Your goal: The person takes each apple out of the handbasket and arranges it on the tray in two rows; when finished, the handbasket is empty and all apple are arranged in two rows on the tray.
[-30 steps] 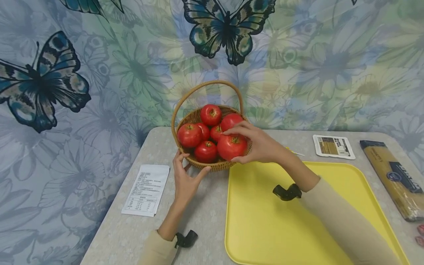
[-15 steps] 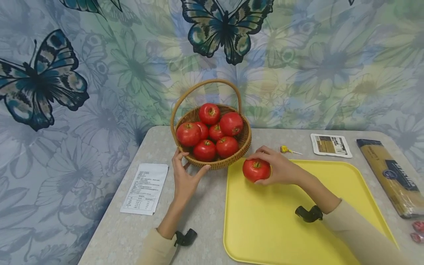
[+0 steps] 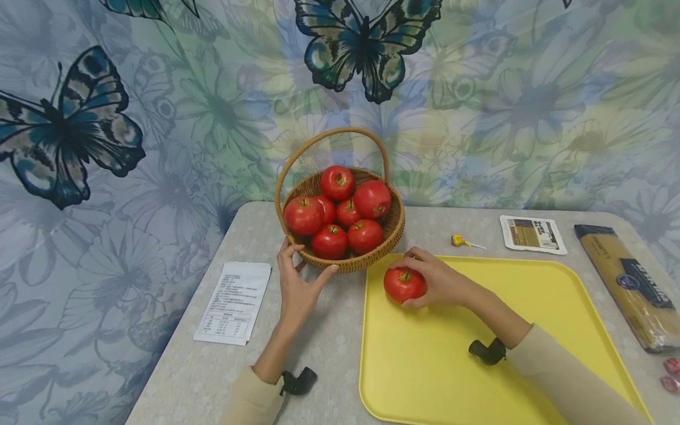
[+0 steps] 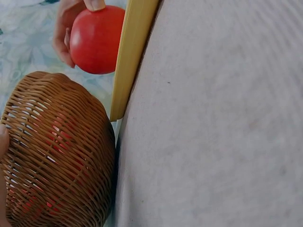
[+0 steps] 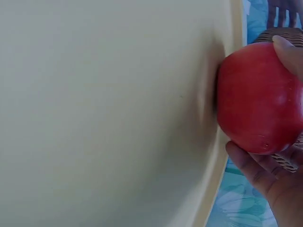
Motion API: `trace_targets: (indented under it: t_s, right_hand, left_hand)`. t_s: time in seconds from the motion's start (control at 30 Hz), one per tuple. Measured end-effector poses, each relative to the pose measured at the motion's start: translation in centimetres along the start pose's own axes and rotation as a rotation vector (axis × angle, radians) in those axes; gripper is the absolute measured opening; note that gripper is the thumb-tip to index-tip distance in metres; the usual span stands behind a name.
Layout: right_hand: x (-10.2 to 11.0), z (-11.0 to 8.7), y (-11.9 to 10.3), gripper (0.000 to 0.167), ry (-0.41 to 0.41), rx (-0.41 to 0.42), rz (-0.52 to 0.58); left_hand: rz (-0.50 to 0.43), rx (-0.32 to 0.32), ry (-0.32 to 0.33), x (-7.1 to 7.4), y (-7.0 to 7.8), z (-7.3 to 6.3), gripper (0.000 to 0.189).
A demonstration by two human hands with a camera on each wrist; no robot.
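My right hand [image 3: 438, 282] holds a red apple [image 3: 405, 285] at the far left corner of the yellow tray [image 3: 451, 366], its thumb and fingers around the sides. In the right wrist view, the same apple [image 5: 258, 101] sits against or just above the tray surface; contact is hard to tell. My left hand [image 3: 298, 289] grips the near left side of a wicker basket [image 3: 353, 265] with an arched handle. Several red apples [image 3: 329, 242] lie in the basket, which is tilted toward me. The left wrist view shows the basket's woven side [image 4: 61, 151], with only a bit of the hand.
A white printed packet [image 3: 234, 304] lies on the table left of my left arm. Behind the tray are a yellow-wrapped lollipop [image 3: 458, 240] and a white-edged pouch [image 3: 533, 234]. A long brown package [image 3: 629, 283] and small red wrapped pieces [image 3: 672, 375] lie at the right.
My right hand has lifted an apple out of the basket and carried it right and toward me, down to the tray's corner. The left hand stays on the basket.
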State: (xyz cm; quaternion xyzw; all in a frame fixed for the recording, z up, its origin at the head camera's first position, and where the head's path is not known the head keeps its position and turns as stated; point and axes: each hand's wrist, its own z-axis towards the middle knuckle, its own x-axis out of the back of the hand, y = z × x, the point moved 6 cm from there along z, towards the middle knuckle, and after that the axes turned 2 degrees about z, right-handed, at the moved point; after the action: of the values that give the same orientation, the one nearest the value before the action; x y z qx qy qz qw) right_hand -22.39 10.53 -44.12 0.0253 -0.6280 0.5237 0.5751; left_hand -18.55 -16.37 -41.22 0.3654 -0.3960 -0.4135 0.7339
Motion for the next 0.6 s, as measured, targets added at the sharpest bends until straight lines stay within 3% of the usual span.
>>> trace_targets:
  t_s: [0.33,0.47,0.6]
  right_hand:
    - [0.5,-0.3,-0.1,0.075,-0.018,-0.043,0.009]
    - [3.8,0.8,-0.9,0.076,0.048,-0.007,-0.028]
    - [7.5,3.9,-1.8,0.073,0.114,0.038,-0.026]
  left_hand:
    - [-0.006,-0.004,-0.002,-0.1,0.1,0.0,0.069]
    - [-0.002,0.000,-0.004,-0.1,0.1,0.0,0.069]
    - [0.001,0.005,0.001,-0.1,0.1,0.0,0.069]
